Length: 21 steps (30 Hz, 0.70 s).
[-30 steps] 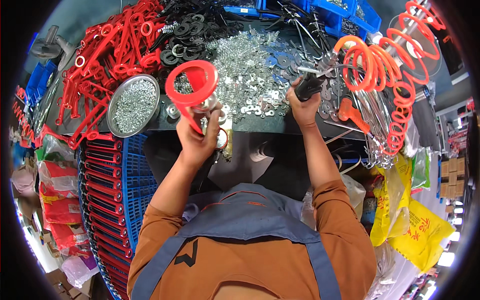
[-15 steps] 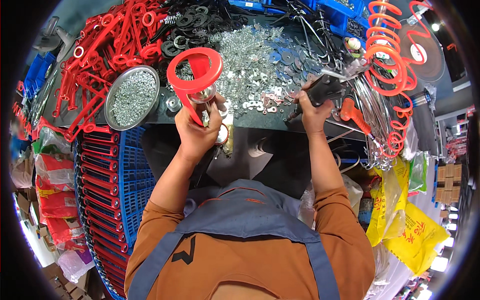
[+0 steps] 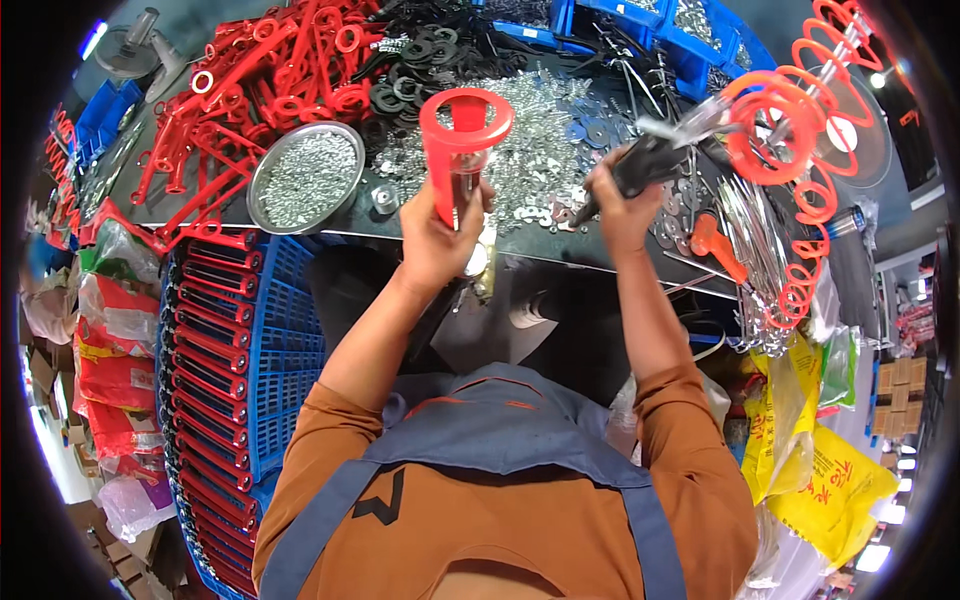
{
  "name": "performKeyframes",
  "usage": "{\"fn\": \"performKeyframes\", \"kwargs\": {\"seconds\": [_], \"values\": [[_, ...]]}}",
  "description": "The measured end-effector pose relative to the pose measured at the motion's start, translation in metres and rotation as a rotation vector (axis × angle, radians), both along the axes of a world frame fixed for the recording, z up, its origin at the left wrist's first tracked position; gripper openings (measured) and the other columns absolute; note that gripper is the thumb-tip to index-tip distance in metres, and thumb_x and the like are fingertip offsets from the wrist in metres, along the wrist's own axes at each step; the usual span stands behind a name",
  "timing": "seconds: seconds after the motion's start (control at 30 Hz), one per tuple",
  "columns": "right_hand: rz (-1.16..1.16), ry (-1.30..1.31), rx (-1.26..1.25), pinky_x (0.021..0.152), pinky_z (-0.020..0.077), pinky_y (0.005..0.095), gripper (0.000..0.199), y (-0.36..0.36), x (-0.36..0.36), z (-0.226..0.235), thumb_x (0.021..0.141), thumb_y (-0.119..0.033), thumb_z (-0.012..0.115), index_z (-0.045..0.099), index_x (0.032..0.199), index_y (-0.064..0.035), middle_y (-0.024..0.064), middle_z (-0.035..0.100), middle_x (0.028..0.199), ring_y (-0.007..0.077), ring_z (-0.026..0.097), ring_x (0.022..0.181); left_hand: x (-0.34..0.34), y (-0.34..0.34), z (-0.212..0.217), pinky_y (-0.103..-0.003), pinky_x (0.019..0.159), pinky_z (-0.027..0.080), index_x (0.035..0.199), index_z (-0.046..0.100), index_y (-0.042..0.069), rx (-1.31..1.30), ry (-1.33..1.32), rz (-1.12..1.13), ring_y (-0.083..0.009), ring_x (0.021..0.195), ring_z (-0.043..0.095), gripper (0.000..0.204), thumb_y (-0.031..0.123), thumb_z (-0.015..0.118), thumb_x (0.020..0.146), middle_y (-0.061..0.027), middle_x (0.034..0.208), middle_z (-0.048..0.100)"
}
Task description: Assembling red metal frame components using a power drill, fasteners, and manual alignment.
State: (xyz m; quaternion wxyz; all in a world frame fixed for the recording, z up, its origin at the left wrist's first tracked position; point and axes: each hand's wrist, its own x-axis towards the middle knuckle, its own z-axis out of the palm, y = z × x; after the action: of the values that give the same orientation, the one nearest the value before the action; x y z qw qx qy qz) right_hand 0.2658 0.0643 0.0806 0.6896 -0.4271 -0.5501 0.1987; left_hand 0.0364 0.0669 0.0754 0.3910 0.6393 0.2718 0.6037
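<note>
My left hand (image 3: 437,238) grips a red metal part (image 3: 440,165) by its lower stem and holds it up over the bench edge. A flat ring tops the part, with a silvery piece just under the ring. In my right hand (image 3: 628,215) is a black air tool (image 3: 645,168) with a silvery front end, which is blurred. My fingers wrap round its handle, and it stays apart from the red part. Between and behind the hands lie loose small silvery metal pieces (image 3: 540,150) on the dark bench.
A round metal bowl (image 3: 254,200) of small silvery pieces stands left, before a heap of red parts (image 3: 265,70). Black rings (image 3: 400,95) lie behind. Right are a coiled orange hose (image 3: 805,200), an orange-handled tool (image 3: 712,240), and metal rods (image 3: 755,235). A blue crate (image 3: 290,360) stands lower left.
The red part has turned, and its ring now looks smaller and farther right. My hands are closer together in the picture. The whole view has shifted slightly; both grips stay the same.
</note>
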Motion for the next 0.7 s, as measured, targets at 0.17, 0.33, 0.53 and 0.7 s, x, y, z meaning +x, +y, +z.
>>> {"fn": "performKeyframes", "kwargs": {"seconds": [0.17,0.33,0.53,0.7], "values": [[0.318,0.368,0.414,0.056,0.0492,0.0334,0.018,0.006,-0.050,0.146,0.081,0.006,0.054,0.055,0.098,0.0009,0.0116,0.058,0.084,0.0176,0.057,0.066,0.000,0.001,-0.001,-0.024,0.062,0.049,0.101,0.058,-0.001,0.076,-0.006,0.034,-0.0080,0.068,0.060,0.016,-0.006,0.057,0.086,-0.0043,0.078,0.063],[0.461,0.191,0.403,0.048,0.0545,0.0290,0.015,0.006,-0.112,0.214,0.082,-0.003,0.056,0.053,0.095,0.0038,0.0093,0.057,0.072,0.0158,0.058,0.054,-0.002,-0.002,0.005,-0.025,0.065,0.051,0.103,0.058,0.001,0.074,0.057,0.059,-0.0100,0.069,0.063,0.021,-0.006,0.058,0.083,-0.0058,0.080,0.065],[0.314,-0.234,0.172,0.053,0.0495,0.0288,0.016,0.015,-0.140,0.180,0.081,0.001,0.059,0.054,0.096,0.0022,0.0085,0.060,0.079,0.0145,0.060,0.060,-0.005,0.001,-0.003,-0.029,0.067,0.052,0.099,0.058,0.001,0.073,0.061,0.061,-0.0188,0.073,0.067,0.021,-0.006,0.061,0.079,-0.0102,0.083,0.066],[0.262,-0.368,0.078,0.053,0.0514,0.0259,0.015,0.016,-0.143,0.183,0.080,-0.002,0.065,0.053,0.089,-0.0002,0.0058,0.060,0.072,0.0115,0.061,0.061,-0.005,0.004,0.000,-0.029,0.065,0.052,0.097,0.058,0.001,0.144,0.111,0.111,-0.0205,0.071,0.068,0.020,-0.003,0.063,0.078,-0.0103,0.081,0.067]]}}
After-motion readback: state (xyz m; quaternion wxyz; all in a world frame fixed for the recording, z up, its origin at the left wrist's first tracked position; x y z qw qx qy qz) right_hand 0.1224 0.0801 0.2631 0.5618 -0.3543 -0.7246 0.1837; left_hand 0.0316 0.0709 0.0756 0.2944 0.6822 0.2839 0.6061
